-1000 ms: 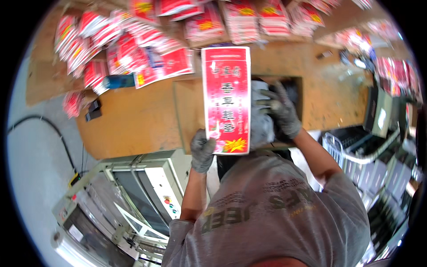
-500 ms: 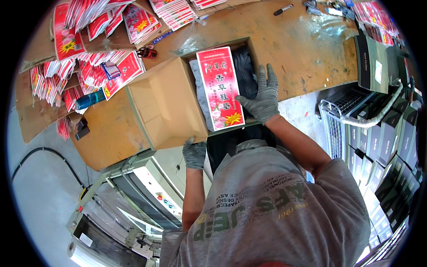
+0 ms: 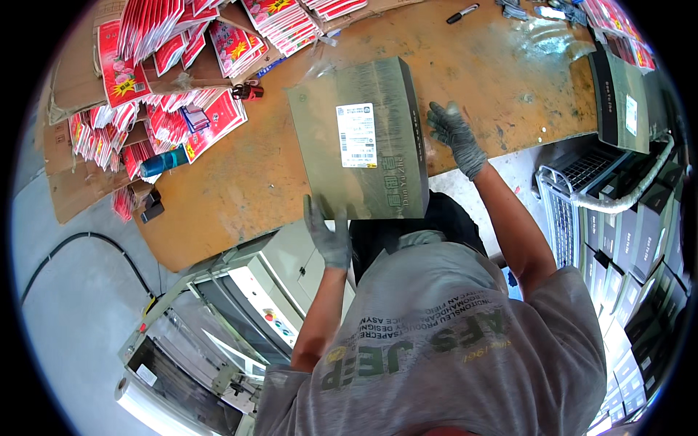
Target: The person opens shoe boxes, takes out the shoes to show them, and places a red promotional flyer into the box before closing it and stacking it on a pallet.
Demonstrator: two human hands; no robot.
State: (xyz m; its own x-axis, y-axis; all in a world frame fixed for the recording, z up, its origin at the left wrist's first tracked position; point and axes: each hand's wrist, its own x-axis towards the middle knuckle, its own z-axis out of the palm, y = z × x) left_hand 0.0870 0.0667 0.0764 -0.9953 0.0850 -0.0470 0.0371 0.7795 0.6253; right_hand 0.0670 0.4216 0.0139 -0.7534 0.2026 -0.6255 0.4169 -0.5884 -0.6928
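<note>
A closed olive-green shoe box (image 3: 320, 116) sits at the front edge of the workbench, its lid up and a white label (image 3: 356, 136) on top. At the box's near left corner is my gloved left hand (image 3: 331, 240), fingers stretched and apart against the edge. To the right of the box, my gloved right hand (image 3: 456, 136) hovers over the bench edge, its fingers spread and holding nothing. The lid hides everything inside the box.
Stacks of red-and-white printed packets (image 3: 149, 43) lie on cardboard at the left. A blue bottle (image 3: 164, 161) and a marker (image 3: 463, 13) rest on the workbench (image 3: 509, 87). Another green box (image 3: 618, 102) stands right, above a wire cart (image 3: 560, 218). A machine (image 3: 254, 291) is near left.
The lid has swung over to the right and shut the box, covering the red packet and dark contents. My right hand has moved right, away from the box; my left stays by its corner.
</note>
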